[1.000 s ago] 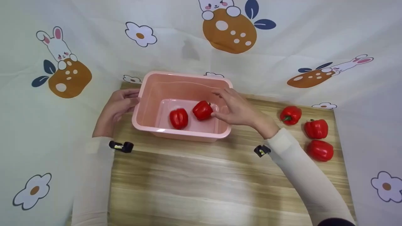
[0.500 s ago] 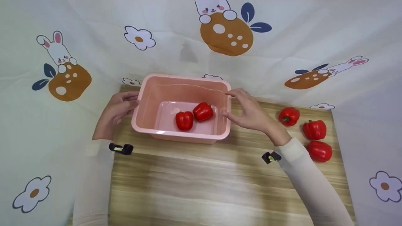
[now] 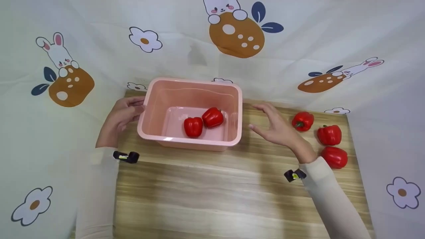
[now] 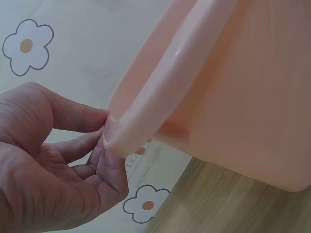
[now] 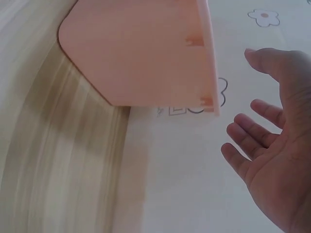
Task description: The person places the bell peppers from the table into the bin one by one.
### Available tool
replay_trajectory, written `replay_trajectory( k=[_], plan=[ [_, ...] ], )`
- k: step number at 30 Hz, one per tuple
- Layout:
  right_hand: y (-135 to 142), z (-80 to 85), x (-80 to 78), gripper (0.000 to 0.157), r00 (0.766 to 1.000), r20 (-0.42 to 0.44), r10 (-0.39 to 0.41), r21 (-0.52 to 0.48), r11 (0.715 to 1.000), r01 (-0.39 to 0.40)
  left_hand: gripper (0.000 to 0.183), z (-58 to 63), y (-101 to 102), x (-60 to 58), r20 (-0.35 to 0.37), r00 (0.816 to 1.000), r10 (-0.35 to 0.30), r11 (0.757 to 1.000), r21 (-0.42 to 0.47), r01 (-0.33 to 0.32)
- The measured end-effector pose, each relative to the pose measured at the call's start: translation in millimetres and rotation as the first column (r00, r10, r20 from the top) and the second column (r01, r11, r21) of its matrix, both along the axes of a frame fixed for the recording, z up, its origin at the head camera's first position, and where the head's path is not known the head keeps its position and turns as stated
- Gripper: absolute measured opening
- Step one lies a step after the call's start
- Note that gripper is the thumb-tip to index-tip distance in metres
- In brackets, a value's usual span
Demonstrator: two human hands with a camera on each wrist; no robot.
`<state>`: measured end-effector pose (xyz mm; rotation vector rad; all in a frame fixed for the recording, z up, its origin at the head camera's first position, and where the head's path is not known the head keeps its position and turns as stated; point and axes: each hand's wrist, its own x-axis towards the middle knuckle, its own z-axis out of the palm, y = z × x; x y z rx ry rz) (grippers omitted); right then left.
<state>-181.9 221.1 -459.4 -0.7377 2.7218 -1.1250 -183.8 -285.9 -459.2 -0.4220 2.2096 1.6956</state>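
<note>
A pink plastic tub [image 3: 191, 141] stands on the table, with two red bell peppers lying side by side on its floor: one nearer the front [image 3: 193, 127], the other behind and to the right [image 3: 212, 117]. My left hand [image 3: 121, 113] pinches the tub's left rim between thumb and fingers, plainly visible at the rim [image 4: 160, 97] in the left wrist view. Just outside the right rim, my right hand [image 3: 277, 127] hovers with thumb and fingers spread apart, holding nothing. The right wrist view shows that hand [image 5: 277, 160] palm inward, a gap between it and the tub wall [image 5: 136, 58].
Three more red bell peppers lie at the table's right side: one at the back [image 3: 307, 118], one beside it [image 3: 329, 135] and one in front [image 3: 334, 157]. A patterned cloth [image 3: 285, 43] walls in the wooden table [image 3: 206, 189] behind and at both sides.
My right hand has drawn back to the right, from inside the tub to beyond its rim. The front pepper has rolled right, up to the other one. My left hand stays at the rim.
</note>
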Motion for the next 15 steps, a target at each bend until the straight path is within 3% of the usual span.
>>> replay_trajectory(
  k=[7,15],
  plan=[
    [20.0,-8.6,8.2,0.067,0.994,0.011,-0.109,-0.037,0.993,0.110,0.057,-2.4,-3.2,0.5,0.000,1.000,-0.011,1.000,-0.002,0.011],
    [45.7,-24.0,19.7,0.059,0.979,-0.036,-0.202,-0.177,0.965,0.193,0.058,-1.3,-3.2,1.7,-0.005,1.000,-0.004,1.000,-0.003,0.004]
  ],
)
